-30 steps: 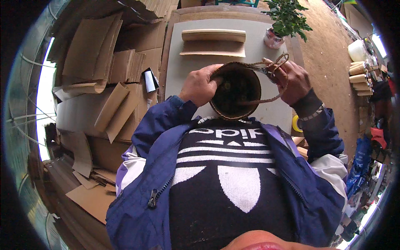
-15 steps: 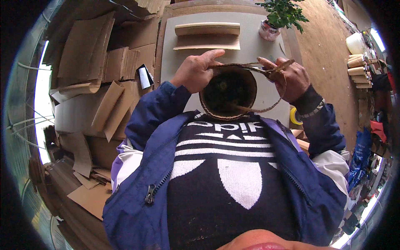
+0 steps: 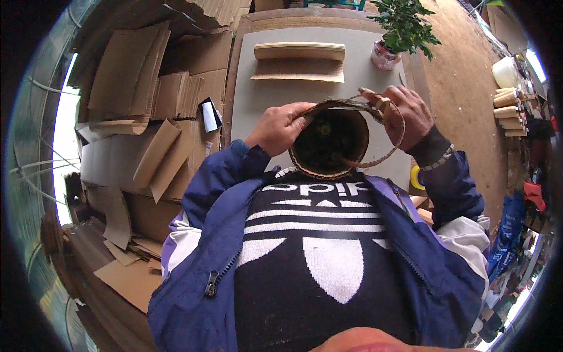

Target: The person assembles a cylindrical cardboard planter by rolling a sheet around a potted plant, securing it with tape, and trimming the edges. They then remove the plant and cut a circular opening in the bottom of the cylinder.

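Close to my chest stands a round brown container (image 3: 315,173) with a thin corrugated-looking rim; its inside is dark and hard to make out. My left hand (image 3: 277,128) is closed on the rim's far left side, thumb and fingers pinching the edge. At the far right of the rim, my right hand (image 3: 408,114) pinches a narrow brown strip (image 3: 403,136). The strip curves out in a loop below that hand and comes back to the container's near right side. Part of the strip also runs along the far rim between both hands.
A partly rolled corrugated cardboard sheet (image 3: 299,53) lies on the grey tabletop (image 3: 264,88). Behind my right hand is a leafy plant in a pinkish pot (image 3: 385,57). Stacked cardboard (image 3: 126,76) and a phone-like object (image 3: 209,114) are on the left. Yellow tape (image 3: 417,177) is near my right sleeve.
My left hand has lowered its fingers along the rim, and the container sits slightly lower and further right in the picture. The strip's loop by my right hand has opened wider.
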Demonstrator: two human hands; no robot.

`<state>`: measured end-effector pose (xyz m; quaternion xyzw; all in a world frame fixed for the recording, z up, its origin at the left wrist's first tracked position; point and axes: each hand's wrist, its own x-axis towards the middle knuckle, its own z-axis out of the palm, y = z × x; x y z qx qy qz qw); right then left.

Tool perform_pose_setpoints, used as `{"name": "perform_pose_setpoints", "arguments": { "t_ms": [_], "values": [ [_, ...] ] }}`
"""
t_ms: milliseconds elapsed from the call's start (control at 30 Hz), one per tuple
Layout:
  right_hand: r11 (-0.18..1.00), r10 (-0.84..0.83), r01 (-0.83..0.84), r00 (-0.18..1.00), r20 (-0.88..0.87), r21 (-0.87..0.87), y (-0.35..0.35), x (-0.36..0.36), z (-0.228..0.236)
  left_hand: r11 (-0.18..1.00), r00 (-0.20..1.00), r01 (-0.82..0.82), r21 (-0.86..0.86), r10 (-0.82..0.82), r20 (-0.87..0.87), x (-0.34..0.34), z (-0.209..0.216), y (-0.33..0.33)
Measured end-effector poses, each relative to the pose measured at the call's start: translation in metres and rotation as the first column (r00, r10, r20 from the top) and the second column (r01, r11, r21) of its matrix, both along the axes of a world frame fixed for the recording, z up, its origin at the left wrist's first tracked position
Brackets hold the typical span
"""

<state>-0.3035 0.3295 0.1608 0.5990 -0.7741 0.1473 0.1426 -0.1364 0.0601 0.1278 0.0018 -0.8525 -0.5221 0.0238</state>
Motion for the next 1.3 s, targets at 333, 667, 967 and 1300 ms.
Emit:
{"name": "perform_pose_setpoints", "arguments": {
  "t_ms": [333, 667, 967, 1300],
  "values": [
    [0.995, -0.044, 0.028, 0.983, 0.176, 0.094, 0.003, -0.01, -0.001, 0.993, 0.99, -0.068, 0.097, 0.056, 0.128, -0.008, -0.003, 0.0],
    [0.993, 0.054, -0.063, 0.995, 0.08, 0.103, 0.0, -0.019, 0.001, 0.991, 0.994, -0.093, 0.093, 0.088, 0.065, -0.012, -0.002, 0.006],
    [0.988, 0.107, -0.11, 0.994, 0.026, 0.107, -0.009, -0.024, 0.0, 0.991, 0.994, -0.039, 0.131, 0.025, 0.105, -0.009, -0.012, 0.009],
    [0.853, 0.112, 0.517, -0.327, 0.938, 0.078, 0.002, -0.073, -0.214, 0.983, 0.994, -0.093, 0.155, 0.082, 0.077, 0.01, -0.012, -0.007]
  ]
}}
